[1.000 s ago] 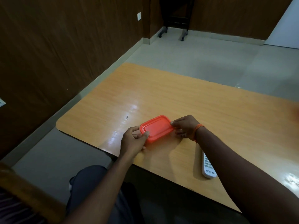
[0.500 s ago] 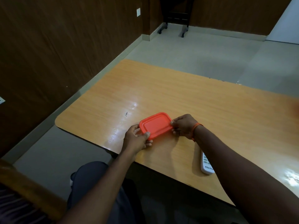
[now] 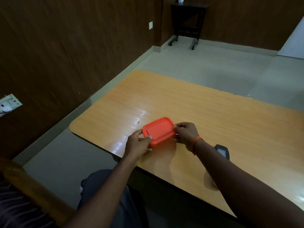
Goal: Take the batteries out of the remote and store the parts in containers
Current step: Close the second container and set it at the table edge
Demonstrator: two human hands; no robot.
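Plainly, from the head camera, the whole matter sits between the two hands. The orange-lidded container [image 3: 158, 131] lies on or just above the wooden table [image 3: 213, 112], near its front-left corner; I cannot tell whether it is resting or lifted a little. Its long axis runs from near-left to far-right. The hands sit at opposite ends of that axis. The left hand [image 3: 139, 143] grips the near-left corner with its thumb pressed on top of the rim. The right hand [image 3: 185, 133] pinches the far-right end with curled fingers. An orange thread [image 3: 196, 143] circles the right wrist.

The remote [image 3: 222, 151] lies on the table close behind the right forearm, to the right of the container and apart from it. Only its dark end shows, and the arm hides the rest, so its battery cover cannot be seen. Neither hand touches it.

My judgement is that the step in hand is opening the container. The remote comes next, and it is much nearer the right hand, which would only need to draw back and to the right.
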